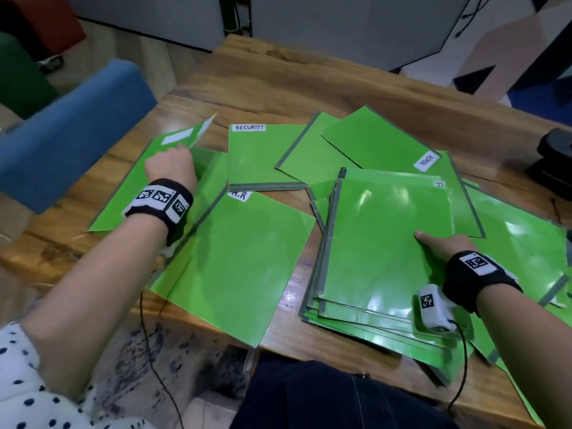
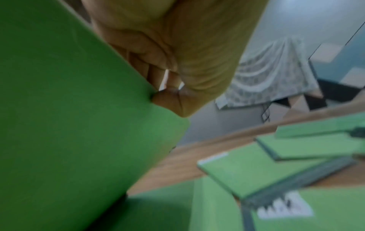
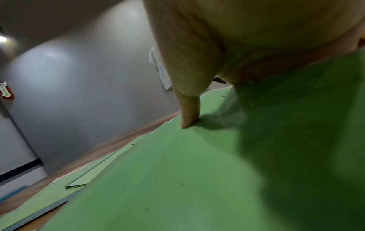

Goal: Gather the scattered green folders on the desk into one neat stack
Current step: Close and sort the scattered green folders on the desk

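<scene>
Left hand pinching a lifted folder, right hand clamping the stack. Between both grips, more folders scattered over the wooden worktop; grey wall beyond.

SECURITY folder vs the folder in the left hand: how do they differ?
The SECURITY folder lies flat on the desk, untouched; the lifted folder is tilted up, gripped by the left hand. SECURITY's label is readable; the lifted folder's is blurred. Both are green with a white corner label.
</scene>
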### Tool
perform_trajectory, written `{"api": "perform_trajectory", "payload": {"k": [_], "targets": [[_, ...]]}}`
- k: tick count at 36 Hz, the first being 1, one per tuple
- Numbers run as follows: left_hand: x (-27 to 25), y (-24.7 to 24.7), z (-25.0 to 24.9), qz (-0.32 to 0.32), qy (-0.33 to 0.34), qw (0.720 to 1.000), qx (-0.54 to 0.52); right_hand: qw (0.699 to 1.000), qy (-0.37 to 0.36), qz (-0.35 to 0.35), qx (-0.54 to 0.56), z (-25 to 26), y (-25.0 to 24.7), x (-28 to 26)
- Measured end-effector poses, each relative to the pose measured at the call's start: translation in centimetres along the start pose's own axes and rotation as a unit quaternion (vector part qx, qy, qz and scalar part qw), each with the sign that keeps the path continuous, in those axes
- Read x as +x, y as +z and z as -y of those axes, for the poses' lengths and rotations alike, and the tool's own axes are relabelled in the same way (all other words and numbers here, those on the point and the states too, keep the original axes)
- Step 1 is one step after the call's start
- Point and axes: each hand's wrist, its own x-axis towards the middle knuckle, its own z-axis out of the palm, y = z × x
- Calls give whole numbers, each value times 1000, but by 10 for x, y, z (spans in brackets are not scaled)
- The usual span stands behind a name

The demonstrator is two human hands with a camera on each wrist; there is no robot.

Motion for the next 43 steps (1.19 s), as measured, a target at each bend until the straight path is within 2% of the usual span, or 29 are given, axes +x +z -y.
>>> {"api": "perform_trajectory", "payload": {"k": [4, 8, 10, 13, 15, 19, 23, 29, 32, 34, 37, 43], "targets": [[-25, -15, -19, 20, 49, 998, 16, 1000, 3, 11, 10, -2, 2, 4], [-52, 13, -32, 96, 115, 989, -1, 1000, -4, 15, 7, 0, 3, 5], [-55, 30, -29, 145, 111, 982, -39, 1000, -4, 18, 9, 0, 4, 7], [-48, 46, -11, 196, 33, 969, -143, 1000, -1, 11, 2, 4, 2, -1], [-35, 51, 13, 189, -41, 960, -203, 1000, -3, 1, -8, 6, 1, -5], [-9, 62, 70, 201, -177, 949, -169, 1000, -7, -6, -16, 8, 0, -8], [-11, 77, 93, 263, -243, 917, -179, 1000, -5, -8, -6, 7, 1, -8], [-22, 71, 95, 298, -263, 894, -205, 1000, 10, -10, 19, 4, 5, -3], [-17, 66, 88, 265, -251, 915, -171, 1000, 14, -5, 21, 3, 4, -1], [-8, 54, 79, 178, -242, 938, -174, 1000, 12, -3, 15, 5, 3, -2], [-14, 7, 56, 94, -246, 944, -200, 1000, 4, -1, 9, 10, 2, -5], [-9, -40, 33, 6, -213, 962, -172, 1000, -14, -8, 1, 12, 0, -8]]}}
